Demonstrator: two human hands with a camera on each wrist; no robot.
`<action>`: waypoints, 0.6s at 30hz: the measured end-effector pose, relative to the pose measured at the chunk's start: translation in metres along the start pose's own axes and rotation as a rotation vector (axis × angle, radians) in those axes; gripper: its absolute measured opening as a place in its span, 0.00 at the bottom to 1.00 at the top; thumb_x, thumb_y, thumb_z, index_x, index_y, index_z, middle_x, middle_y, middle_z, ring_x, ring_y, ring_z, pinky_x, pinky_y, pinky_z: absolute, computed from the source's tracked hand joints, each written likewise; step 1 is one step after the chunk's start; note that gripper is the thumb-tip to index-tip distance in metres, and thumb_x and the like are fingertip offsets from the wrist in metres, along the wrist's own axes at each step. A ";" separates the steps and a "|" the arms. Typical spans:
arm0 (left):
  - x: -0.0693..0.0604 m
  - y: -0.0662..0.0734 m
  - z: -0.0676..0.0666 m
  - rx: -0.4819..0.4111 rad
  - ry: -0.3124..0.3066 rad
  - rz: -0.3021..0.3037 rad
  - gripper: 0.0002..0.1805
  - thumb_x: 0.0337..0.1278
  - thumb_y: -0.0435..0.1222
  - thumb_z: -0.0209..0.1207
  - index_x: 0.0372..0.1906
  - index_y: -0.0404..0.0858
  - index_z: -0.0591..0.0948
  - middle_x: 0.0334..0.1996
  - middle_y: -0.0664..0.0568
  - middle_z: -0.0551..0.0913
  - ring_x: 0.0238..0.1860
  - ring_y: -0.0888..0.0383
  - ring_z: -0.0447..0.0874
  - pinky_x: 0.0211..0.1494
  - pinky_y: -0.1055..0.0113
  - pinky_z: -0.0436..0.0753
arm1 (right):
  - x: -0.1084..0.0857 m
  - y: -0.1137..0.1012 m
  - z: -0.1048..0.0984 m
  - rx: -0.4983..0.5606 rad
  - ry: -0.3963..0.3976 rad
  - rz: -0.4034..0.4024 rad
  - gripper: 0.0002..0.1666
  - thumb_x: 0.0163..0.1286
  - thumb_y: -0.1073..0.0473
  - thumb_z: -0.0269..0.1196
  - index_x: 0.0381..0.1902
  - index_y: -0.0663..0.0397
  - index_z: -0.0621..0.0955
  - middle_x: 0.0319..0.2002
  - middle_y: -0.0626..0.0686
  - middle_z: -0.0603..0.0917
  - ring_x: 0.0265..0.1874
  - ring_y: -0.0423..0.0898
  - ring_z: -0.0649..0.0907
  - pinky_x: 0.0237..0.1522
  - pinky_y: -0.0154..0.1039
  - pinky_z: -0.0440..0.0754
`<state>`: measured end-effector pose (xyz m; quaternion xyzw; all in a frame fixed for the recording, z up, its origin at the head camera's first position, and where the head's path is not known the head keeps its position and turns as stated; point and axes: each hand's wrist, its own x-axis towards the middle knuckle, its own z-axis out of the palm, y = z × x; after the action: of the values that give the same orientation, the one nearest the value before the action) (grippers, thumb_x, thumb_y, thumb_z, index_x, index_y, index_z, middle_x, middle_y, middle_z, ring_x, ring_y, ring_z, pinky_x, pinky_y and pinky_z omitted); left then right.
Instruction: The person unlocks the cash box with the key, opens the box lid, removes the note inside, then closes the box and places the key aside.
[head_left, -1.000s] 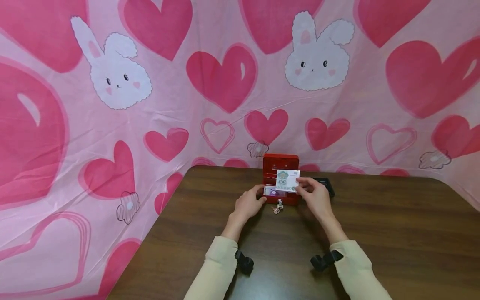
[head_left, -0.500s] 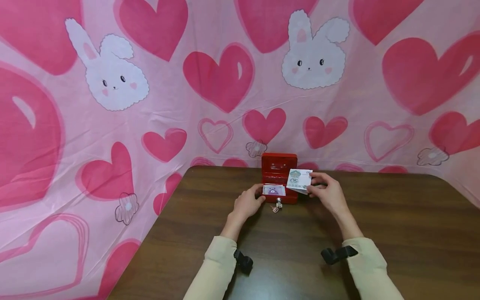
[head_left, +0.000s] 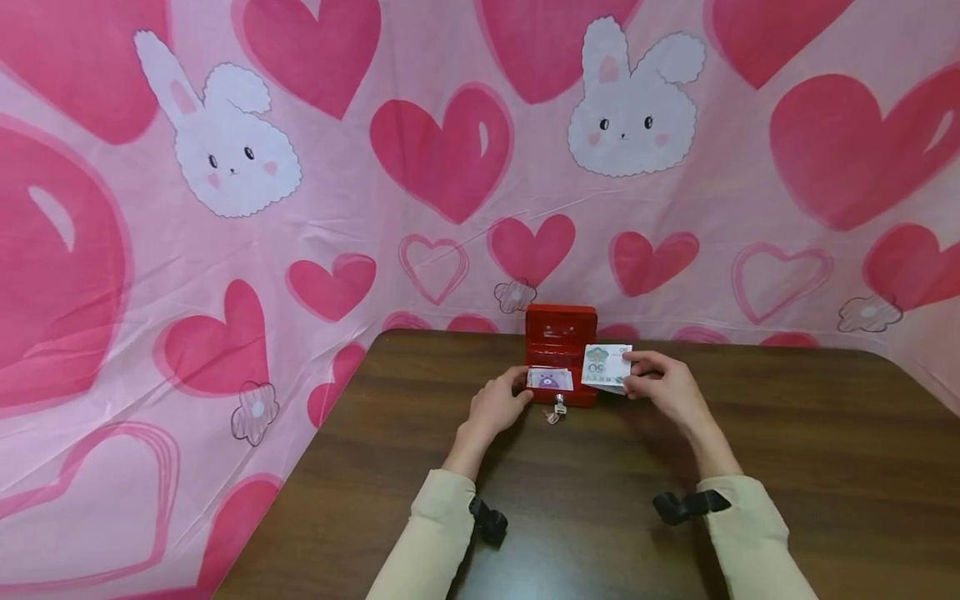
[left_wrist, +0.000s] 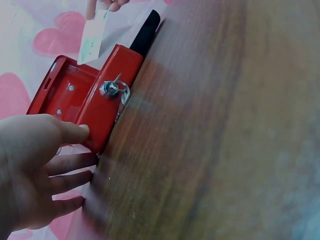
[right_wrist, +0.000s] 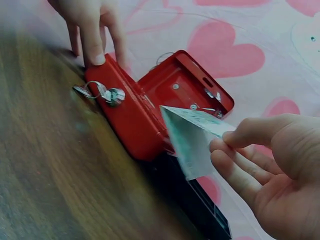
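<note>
A small red cash box stands with its lid raised near the table's far edge. Keys hang from the lock on its front. My left hand holds the box's left end, thumb on the front corner and fingers along the side. Between thumb and fingers, my right hand pinches a folded banknote marked 50, held over the box's right end. Inside the box's left part lies a purple and white note with a bear picture.
A black tray sits against the box's right side, mostly hidden in the head view. The brown wooden table extends toward me. A pink cloth with hearts hangs behind its far edge.
My right hand has moved the folded banknote to the right, uncovering the purple note in the box. The left hand has stayed on the box.
</note>
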<state>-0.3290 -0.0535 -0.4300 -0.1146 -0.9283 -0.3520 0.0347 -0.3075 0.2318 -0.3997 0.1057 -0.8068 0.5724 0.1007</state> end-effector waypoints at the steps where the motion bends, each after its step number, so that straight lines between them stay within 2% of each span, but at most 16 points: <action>1: 0.000 0.000 0.000 -0.002 -0.001 -0.002 0.27 0.68 0.44 0.59 0.70 0.48 0.72 0.64 0.50 0.80 0.63 0.49 0.78 0.65 0.42 0.74 | 0.000 0.000 -0.001 -0.009 -0.006 0.012 0.25 0.65 0.71 0.63 0.59 0.74 0.76 0.36 0.58 0.79 0.26 0.37 0.85 0.32 0.35 0.87; 5: 0.001 0.000 0.000 0.003 -0.004 -0.004 0.27 0.68 0.44 0.59 0.70 0.49 0.72 0.64 0.50 0.80 0.63 0.49 0.78 0.65 0.42 0.74 | -0.001 -0.001 -0.006 -0.032 -0.024 0.054 0.27 0.66 0.70 0.63 0.61 0.74 0.74 0.46 0.71 0.80 0.28 0.36 0.85 0.33 0.35 0.86; 8: 0.001 -0.001 0.000 0.009 -0.001 0.004 0.27 0.68 0.44 0.58 0.70 0.49 0.72 0.64 0.49 0.80 0.63 0.48 0.79 0.65 0.42 0.74 | -0.002 -0.001 -0.009 -0.026 -0.040 0.068 0.28 0.66 0.69 0.63 0.62 0.76 0.72 0.51 0.74 0.79 0.28 0.35 0.85 0.33 0.36 0.86; 13: 0.002 -0.003 0.000 0.011 0.002 0.007 0.27 0.68 0.44 0.58 0.70 0.48 0.72 0.64 0.49 0.80 0.63 0.48 0.79 0.64 0.41 0.75 | -0.002 0.000 -0.013 -0.031 -0.079 0.082 0.29 0.66 0.69 0.64 0.63 0.76 0.71 0.49 0.73 0.79 0.28 0.37 0.85 0.33 0.36 0.86; 18: 0.002 -0.002 0.000 -0.004 -0.012 0.000 0.27 0.68 0.44 0.58 0.70 0.49 0.71 0.65 0.48 0.79 0.64 0.48 0.78 0.65 0.41 0.74 | -0.003 0.002 -0.020 -0.121 -0.107 0.121 0.29 0.66 0.65 0.65 0.63 0.73 0.73 0.47 0.68 0.83 0.30 0.40 0.85 0.34 0.35 0.86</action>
<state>-0.3315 -0.0542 -0.4309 -0.1167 -0.9279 -0.3530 0.0290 -0.3041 0.2509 -0.3956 0.0810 -0.8491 0.5211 0.0289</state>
